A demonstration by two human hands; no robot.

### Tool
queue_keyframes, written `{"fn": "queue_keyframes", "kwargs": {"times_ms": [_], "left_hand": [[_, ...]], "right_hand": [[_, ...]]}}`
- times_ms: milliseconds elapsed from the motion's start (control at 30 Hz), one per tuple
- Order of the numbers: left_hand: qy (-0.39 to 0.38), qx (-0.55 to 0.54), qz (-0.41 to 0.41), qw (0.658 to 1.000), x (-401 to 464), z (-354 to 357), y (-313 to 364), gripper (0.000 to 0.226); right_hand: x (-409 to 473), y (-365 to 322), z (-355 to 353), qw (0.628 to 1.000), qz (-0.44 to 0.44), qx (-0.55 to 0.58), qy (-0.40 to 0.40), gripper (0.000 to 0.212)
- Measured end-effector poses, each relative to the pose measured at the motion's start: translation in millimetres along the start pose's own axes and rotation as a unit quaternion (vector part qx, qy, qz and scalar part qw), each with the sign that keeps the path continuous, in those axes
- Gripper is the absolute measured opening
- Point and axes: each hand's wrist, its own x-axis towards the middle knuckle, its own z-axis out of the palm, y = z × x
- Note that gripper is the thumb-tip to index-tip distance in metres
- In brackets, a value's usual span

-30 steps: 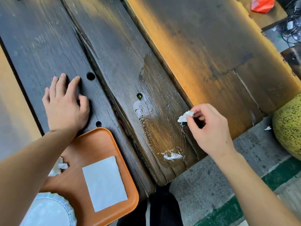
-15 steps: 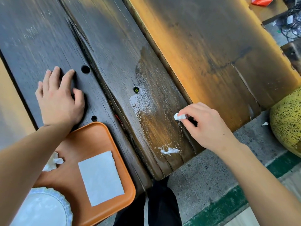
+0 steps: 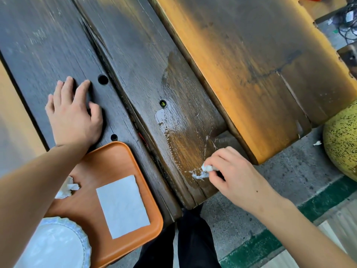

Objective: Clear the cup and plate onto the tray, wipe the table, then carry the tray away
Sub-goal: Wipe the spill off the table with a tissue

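Note:
My right hand (image 3: 234,176) pinches a small wad of wet white tissue (image 3: 207,168) against the dark wooden table (image 3: 135,55), right beside a shred of white tissue residue (image 3: 199,175) near the table's front edge. A wet streak (image 3: 177,122) runs up the plank from there. My left hand (image 3: 74,115) lies flat on the table, fingers spread, just above the orange tray (image 3: 90,190). On the tray lie a flat white napkin (image 3: 122,206), a crumpled tissue (image 3: 66,189) and a white plate (image 3: 56,246) at the lower left. No cup is in view.
A lighter orange-brown plank (image 3: 251,64) lies to the right of the wet one. A speckled yellow-green round object (image 3: 342,142) sits at the right edge on the grey floor with a green stripe (image 3: 289,225). Cables (image 3: 347,18) lie at top right.
My right hand has moved down the plank toward the front edge with the tissue wad, reaching the white residue. My left hand has stayed flat on the table.

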Motion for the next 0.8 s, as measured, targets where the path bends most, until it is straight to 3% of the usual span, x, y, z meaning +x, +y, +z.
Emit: {"fn": "queue_keyframes", "kwargs": {"times_ms": [100,267,367,633,800], "left_hand": [[0.000,-0.001,0.002,1.000,0,-1,0,0.056],[0.004,-0.001,-0.002,1.000,2,1,-1,0.056],[0.006,-0.001,-0.001,1.000,1,2,-1,0.055],[0.007,-0.002,-0.001,1.000,1,2,-2,0.054],[0.002,-0.004,0.000,1.000,1,2,-2,0.054]], "right_hand": [[-4,-3,-3,0.999,0.021,0.040,0.018,0.011],[34,12,-27,0.981,0.052,0.090,0.165,0.011],[58,19,-26,0.973,0.042,0.085,0.212,0.007],[48,27,-8,0.979,0.038,0.017,0.199,0.013],[22,17,3,0.989,0.024,0.029,0.144,0.013]]}}
